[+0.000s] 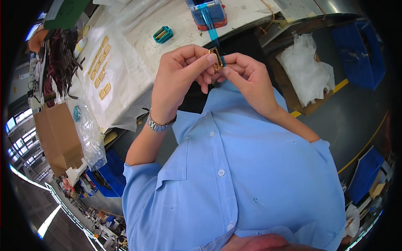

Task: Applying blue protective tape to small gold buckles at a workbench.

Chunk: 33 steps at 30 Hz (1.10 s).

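Observation:
My left hand (180,71) pinches a small gold rectangular buckle (217,62) between thumb and fingers, in front of my chest. My right hand (253,79) is closed beside it, thumb and fingertips pressed at a teal translucent strip (212,34) that meets the buckle's right side. This strip runs up to a blue dispenser-like block (208,14) with a metal roller at the table edge. Part of the buckle and the strip's end are hidden by my fingers. Left of the block lies a teal oblong piece (163,34) with gold inside.
Several gold buckles (99,69) lie in rows on a white sheet at the left of the worktable (140,21). A cardboard box (58,136) and clear plastic bag (90,142) are at far left. To the right stand a carton with white wrapping (307,69) and a blue crate (360,56).

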### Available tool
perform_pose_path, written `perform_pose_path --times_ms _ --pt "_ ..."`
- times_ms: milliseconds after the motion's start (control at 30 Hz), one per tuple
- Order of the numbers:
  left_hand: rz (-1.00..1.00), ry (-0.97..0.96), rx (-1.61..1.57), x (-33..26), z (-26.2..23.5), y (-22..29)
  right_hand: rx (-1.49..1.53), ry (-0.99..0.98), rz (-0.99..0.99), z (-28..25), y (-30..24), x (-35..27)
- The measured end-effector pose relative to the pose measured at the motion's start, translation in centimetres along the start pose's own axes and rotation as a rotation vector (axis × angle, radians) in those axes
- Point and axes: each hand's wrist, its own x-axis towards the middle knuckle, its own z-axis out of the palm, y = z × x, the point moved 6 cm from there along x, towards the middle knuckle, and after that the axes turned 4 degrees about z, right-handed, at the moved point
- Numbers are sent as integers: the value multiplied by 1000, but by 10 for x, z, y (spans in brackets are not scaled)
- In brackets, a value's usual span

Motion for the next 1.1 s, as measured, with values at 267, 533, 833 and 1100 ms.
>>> perform_pose_path --times_ms 267,533,833,1100 --pt "-30 33 -19 7 2 -5 -175 50 -44 -1 -8 -2" --pt "-43 35 -36 15 -2 -13 -71 50 -36 -2 2 4" --pt "-51 44 26 19 -2 -21 46 24 91 -8 10 15" --pt "162 215 232 15 -23 -18 145 -14 161 -11 4 9"
